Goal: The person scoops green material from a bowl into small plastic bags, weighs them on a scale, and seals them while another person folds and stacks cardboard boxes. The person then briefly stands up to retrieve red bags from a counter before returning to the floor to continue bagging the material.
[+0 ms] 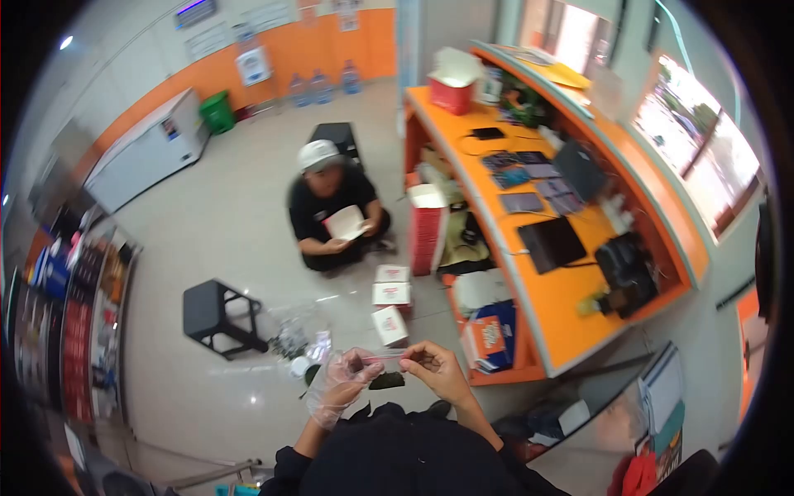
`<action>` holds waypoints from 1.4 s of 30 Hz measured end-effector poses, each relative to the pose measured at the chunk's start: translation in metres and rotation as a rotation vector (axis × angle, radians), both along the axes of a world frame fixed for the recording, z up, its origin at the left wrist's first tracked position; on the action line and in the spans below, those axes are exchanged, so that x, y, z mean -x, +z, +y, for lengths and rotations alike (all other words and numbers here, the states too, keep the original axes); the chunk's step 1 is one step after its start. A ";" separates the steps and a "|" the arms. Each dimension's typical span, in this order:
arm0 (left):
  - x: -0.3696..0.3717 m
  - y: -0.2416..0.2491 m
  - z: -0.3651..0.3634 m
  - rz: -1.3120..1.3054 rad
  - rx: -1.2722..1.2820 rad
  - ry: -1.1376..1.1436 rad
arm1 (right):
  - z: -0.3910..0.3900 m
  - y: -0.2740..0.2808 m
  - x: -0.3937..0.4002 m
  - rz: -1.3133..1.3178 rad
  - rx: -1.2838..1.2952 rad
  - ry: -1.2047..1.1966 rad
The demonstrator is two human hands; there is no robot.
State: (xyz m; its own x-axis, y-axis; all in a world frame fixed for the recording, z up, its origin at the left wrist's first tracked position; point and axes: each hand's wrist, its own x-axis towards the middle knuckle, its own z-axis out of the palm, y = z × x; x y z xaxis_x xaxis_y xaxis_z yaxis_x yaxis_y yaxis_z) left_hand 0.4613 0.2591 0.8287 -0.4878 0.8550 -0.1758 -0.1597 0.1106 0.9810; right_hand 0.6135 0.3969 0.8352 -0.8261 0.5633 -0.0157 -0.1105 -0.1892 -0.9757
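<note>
My left hand [343, 382], in a clear plastic glove, is raised in front of my body with its fingers pinched on one end of a small clear plastic bag [385, 359] with a pinkish-red edge. The bare fingers of my right hand [437, 372] pinch the bag's other end, so it is stretched between both hands. Just below the bag shows a dark green piece [386, 381]; whether it touches the hands is unclear. Beyond my hands, white boxes with red print [389, 326] sit on the floor.
A seated person [335, 207] holds an open box. A black stool [219, 314] stands left, near plastic packets [294, 335] on the floor. A tall stack of red boxes [427, 231] stands beside the orange counter [571, 339], which holds phones and a laptop.
</note>
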 end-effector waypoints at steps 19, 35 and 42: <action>0.170 -0.026 -0.412 -0.025 0.227 0.864 | -0.343 -0.034 0.333 0.098 -0.324 0.838; 0.339 -0.076 -0.464 -0.101 0.210 0.733 | -0.404 -0.084 0.478 0.048 -0.260 0.681; 0.535 -0.118 -0.486 0.062 0.346 0.175 | -0.438 -0.129 0.587 -0.045 -0.122 0.378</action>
